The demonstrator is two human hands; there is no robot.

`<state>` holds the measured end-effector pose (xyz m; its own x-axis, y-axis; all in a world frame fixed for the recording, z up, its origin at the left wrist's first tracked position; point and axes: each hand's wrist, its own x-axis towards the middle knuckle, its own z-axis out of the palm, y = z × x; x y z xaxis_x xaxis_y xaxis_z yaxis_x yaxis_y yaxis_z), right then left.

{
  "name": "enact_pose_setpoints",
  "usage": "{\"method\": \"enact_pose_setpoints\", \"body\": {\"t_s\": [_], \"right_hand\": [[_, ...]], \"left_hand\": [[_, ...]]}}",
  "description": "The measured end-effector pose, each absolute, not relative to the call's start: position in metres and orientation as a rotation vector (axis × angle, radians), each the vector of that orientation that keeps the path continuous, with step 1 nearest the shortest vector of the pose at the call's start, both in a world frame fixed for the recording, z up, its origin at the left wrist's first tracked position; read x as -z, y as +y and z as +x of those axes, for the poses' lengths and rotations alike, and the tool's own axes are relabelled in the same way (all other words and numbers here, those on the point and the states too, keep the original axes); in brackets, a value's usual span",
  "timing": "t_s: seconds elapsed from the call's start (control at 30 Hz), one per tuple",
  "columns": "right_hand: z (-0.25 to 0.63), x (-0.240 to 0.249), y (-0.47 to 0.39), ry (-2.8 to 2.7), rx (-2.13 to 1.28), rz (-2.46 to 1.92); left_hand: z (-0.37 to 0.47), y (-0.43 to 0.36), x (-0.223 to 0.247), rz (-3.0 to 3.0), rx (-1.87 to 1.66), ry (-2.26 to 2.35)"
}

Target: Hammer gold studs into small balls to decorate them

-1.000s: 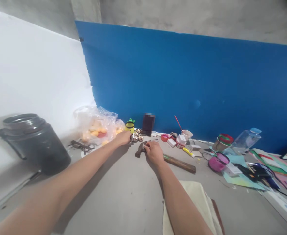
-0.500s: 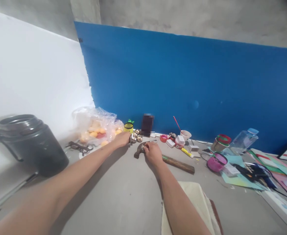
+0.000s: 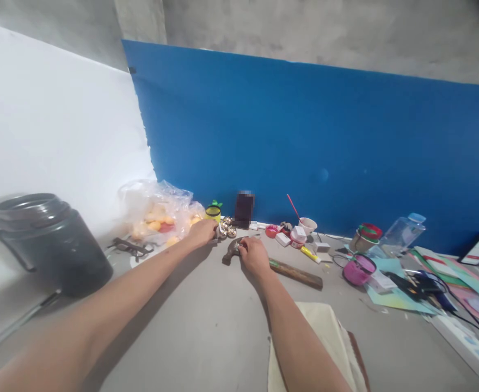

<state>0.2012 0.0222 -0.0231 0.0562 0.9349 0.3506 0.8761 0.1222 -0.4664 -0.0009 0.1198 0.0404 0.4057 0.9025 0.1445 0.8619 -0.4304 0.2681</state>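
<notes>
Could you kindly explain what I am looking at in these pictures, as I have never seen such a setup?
There is no robot here, only a person's two bare hands, seen from a camera worn on the head that looks forward and down. The right hand is on a hammer, just behind its head. The left hand is beside some shiny round pieces; whether it holds anything is hard to tell. Also on the grey table are a dark jug and a plastic bag at left, and a pale cloth near the right forearm.
</notes>
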Motion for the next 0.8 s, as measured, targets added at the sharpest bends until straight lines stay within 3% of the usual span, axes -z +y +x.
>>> {"method": "enact_pose_setpoints", "body": {"t_s": [0.23,0.47,0.8], "right_hand": [[0.202,0.022,0.021,-1.805,-0.130,-1.747],[0.178,0.011,0.010,-1.736,-0.095,-1.376],[0.147,0.017,0.001,-1.616,-0.552,-1.233]], "left_hand": [[-0.006,0.090,-0.053,2.350,-0.613,1.526],[-0.008,0.037,-0.026,1.479,-0.883,1.201],[-0.004,0.029,0.002,1.084,-1.054,0.854]]}}
